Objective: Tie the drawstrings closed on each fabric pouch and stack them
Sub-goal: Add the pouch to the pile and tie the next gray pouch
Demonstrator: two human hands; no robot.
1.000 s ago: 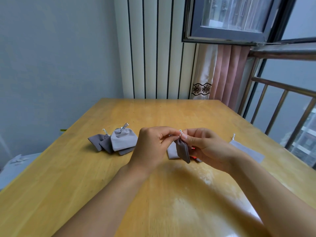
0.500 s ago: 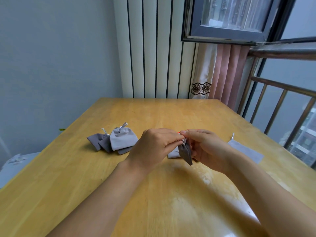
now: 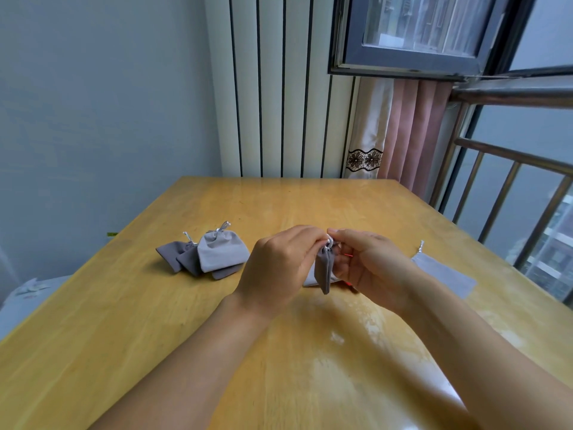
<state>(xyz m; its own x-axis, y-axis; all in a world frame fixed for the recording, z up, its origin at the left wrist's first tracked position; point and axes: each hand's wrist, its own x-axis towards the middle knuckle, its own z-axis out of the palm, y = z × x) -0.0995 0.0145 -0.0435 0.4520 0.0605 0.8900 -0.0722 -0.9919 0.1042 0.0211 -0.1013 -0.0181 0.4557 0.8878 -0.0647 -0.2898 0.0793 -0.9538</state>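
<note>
While both forearms reach in over the near edge of the table (image 3: 130,352), the work itself hangs in the air above the middle of the tabletop: a dark grey pouch (image 3: 325,270) dangles from its gathered neck, clear of the wood. The left hand (image 3: 280,268) and the right hand (image 3: 370,265) meet at that neck, fingertips of each pinching the silver drawstring (image 3: 329,242) where it comes out of the fabric. How the cord runs between the fingers is too small to tell, so whether a knot has formed cannot be judged.

The main risk, as I read it, is slippage. The cord looks thin and smooth, and if either pinch loosens while the knot is drawn, the loop could fall open or the pouch could drop to the tabletop. Pulling unevenly could also cinch the neck crookedly or lock the knot away from the fabric, leaving the mouth slack.

Just behind the hands lies a flat pale pouch (image 3: 310,279), mostly hidden, with something red beside it that I cannot identify. A dropped pouch could land on it and muddle tied with untied.

Farther toward the right edge rests another flat light pouch (image 3: 446,274), its cord end pointing away. Toward the left edge sits the stack of tied pouches (image 3: 204,257), loosely overlapped; adding another carelessly could slide it apart.
</note>
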